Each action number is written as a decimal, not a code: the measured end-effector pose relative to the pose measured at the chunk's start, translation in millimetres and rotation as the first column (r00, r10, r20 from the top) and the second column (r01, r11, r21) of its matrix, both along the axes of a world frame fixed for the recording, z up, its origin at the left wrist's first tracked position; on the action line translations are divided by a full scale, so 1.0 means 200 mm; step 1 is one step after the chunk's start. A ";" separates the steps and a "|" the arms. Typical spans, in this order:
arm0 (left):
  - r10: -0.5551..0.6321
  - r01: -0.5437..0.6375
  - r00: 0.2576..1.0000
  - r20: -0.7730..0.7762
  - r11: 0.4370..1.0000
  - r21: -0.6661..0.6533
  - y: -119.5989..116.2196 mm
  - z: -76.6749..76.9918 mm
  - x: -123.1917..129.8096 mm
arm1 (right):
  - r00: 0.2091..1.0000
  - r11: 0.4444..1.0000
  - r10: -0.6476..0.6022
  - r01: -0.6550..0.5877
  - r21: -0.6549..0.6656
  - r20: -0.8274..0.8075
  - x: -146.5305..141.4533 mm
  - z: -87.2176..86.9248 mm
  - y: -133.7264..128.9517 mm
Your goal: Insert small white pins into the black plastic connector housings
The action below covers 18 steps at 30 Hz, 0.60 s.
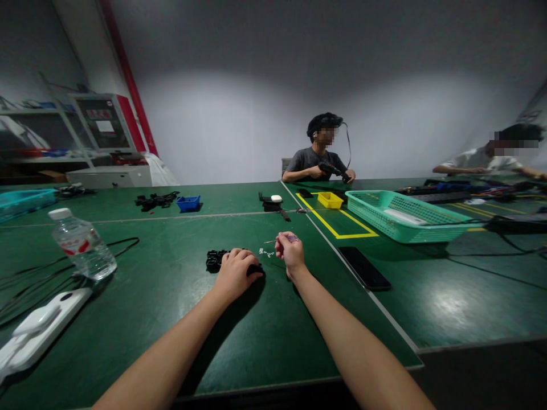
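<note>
My left hand (pixel 235 270) is closed over a black plastic part (pixel 255 269), its fingers curled round it at the table surface. Beside those fingers, more black plastic parts (pixel 213 261) sit in a cluster, partly hidden by the hand. My right hand (pixel 290 253) pinches a small screwdriver (pixel 270 242), whose thin metal shaft points left and whose purplish handle shows behind the fingers. Between both hands lie several tiny white pieces (pixel 268 253), too small to make out. The screwdriver's tip is above them and apart from the black part.
A black phone (pixel 363 267) lies right of my right arm, near a green basket (pixel 401 228) and a yellow tray (pixel 330 200). Leftward stand a water bottle (pixel 83 245) and a white power strip (pixel 51 327). A blue tray (pixel 188 204) sits farther back. Two people sit across the table.
</note>
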<state>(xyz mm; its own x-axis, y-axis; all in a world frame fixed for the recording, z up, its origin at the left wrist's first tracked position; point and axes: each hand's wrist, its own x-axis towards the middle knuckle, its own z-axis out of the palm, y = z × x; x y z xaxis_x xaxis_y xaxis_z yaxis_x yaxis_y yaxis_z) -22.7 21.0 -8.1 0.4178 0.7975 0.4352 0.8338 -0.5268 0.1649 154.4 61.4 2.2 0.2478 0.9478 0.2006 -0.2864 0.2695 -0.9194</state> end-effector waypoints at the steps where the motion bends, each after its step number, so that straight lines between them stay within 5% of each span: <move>1: 0.001 -0.001 1.000 -0.006 1.000 0.001 0.00 0.00 0.00 | 1.000 1.000 0.001 -0.001 0.002 0.001 0.00 0.00 0.00; 18: 0.036 -0.036 0.998 -0.049 0.999 -0.010 -0.01 0.01 -0.01 | 1.000 1.000 0.022 -0.022 -0.004 0.015 -0.01 0.01 -0.01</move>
